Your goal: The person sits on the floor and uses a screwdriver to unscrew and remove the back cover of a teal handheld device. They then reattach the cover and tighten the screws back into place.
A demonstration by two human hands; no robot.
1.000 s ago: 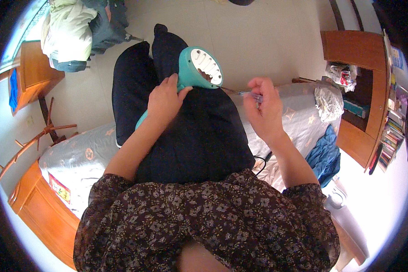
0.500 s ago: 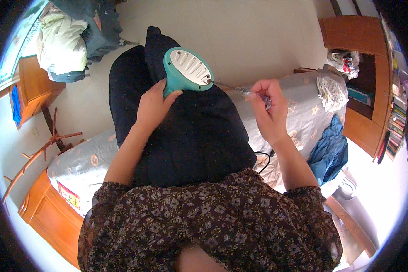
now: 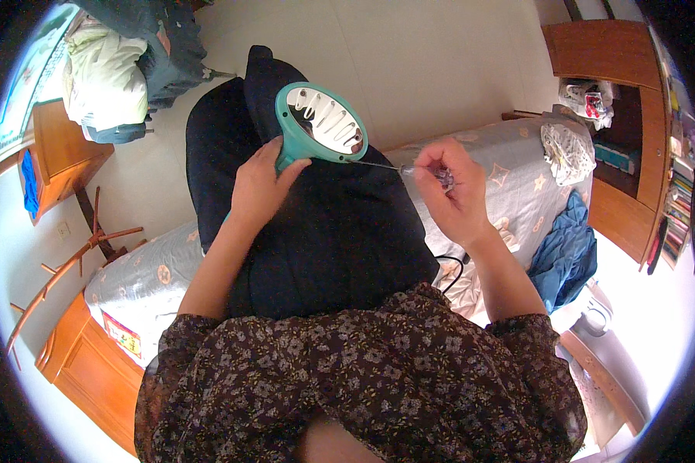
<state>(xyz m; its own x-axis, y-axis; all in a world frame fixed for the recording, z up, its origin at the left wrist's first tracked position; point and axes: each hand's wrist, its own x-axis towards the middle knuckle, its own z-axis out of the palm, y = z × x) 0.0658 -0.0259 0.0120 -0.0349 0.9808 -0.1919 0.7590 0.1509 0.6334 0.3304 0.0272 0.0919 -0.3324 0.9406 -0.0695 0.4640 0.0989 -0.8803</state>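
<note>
My left hand [image 3: 261, 181] is closed round the neck of a teal handheld garment steamer [image 3: 287, 133]. Its oval head faces up, with a shiny, slotted plate and small dark screw holes in the teal rim. My right hand [image 3: 454, 185] grips a screwdriver [image 3: 408, 167] by its clear handle. The thin metal shaft points left, and its tip is at the lower right rim of the steamer head; whether it sits in a hole I cannot tell. Black trousers [image 3: 324, 239] on my lap lie under both hands.
A grey patterned bedspread [image 3: 510, 154] stretches behind my lap, with a white lacy cloth [image 3: 567, 154] and a blue garment [image 3: 567, 251] on it. A black cord [image 3: 459, 270] curves by my right forearm. A wooden cabinet [image 3: 602, 58] stands right, a wooden rack [image 3: 62, 266] left.
The screwdriver tip has moved from the plate's right end down to the rim's lower edge. My right hand has shifted slightly left and turned; the steamer head has tilted a little.
</note>
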